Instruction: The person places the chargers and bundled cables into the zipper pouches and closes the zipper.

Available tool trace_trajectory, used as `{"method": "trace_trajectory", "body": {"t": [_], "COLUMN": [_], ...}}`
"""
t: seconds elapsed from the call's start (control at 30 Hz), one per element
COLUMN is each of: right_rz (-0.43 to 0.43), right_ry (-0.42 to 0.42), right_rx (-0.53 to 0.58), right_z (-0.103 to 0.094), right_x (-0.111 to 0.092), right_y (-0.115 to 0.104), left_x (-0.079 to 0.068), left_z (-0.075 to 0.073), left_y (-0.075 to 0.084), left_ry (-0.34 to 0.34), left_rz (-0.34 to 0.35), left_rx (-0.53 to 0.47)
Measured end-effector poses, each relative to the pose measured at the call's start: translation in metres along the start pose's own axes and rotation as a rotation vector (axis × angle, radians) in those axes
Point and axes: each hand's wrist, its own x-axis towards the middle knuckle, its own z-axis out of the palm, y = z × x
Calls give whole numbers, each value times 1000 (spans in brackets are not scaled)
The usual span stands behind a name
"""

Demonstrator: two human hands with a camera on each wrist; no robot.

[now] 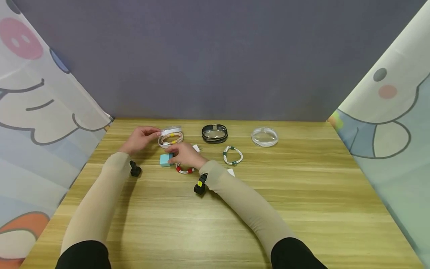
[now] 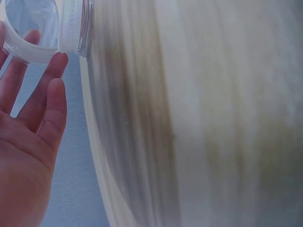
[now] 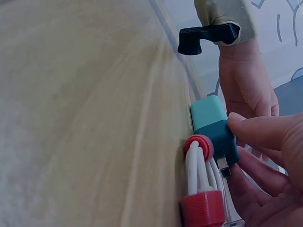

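Observation:
My left hand [image 1: 139, 140] holds a clear round lid [image 2: 33, 53] by its rim. It tilts at the back of a round case with a coiled pale cable [image 1: 164, 140] that has yellow bands. In the left wrist view, my fingers [image 2: 57, 101] are gently bent at the lid's edge. With thumb and fingers, my right hand [image 1: 186, 154] pinches a two-tone teal charger [image 3: 209, 113], its metal prong pointing down in the right wrist view. Right beside it lies a white cable with red bands [image 3: 202, 208], partly hidden by the right hand in the head view.
Behind stand a black coiled cable [image 1: 215, 139] in a round case and a clear round case [image 1: 264, 142]. A white cable with green bands [image 1: 225, 158] lies right of my right hand. White blocks [image 1: 196, 148] sit partly hidden by that arm. A grey panel [image 1: 215, 59] closes the back.

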Motion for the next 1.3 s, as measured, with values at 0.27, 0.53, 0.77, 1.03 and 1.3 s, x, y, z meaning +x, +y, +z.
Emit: {"method": "trace_trajectory", "body": {"t": [0.27, 0.53, 0.77, 1.03, 1.3], "right_rz": [-39, -15, 8, 62, 58], "right_ry": [-28, -44, -28, 91, 211], "right_rx": [-190, -209, -194, -162, -29], "right_z": [3, 1, -1, -9, -18], "right_x": [1, 0, -2, -2, -2], "right_y": [0, -1, -3, 3, 12], "left_x": [-2, -2, 3, 4, 1], "left_z": [-1, 0, 1, 0, 0], "left_y": [0, -2, -6, -6, -5], "left_ry": [-3, 8, 26, 26, 13], "left_rz": [0, 8, 11, 7, 16], "left_rx": [3, -9, -15, -23, -7]}}
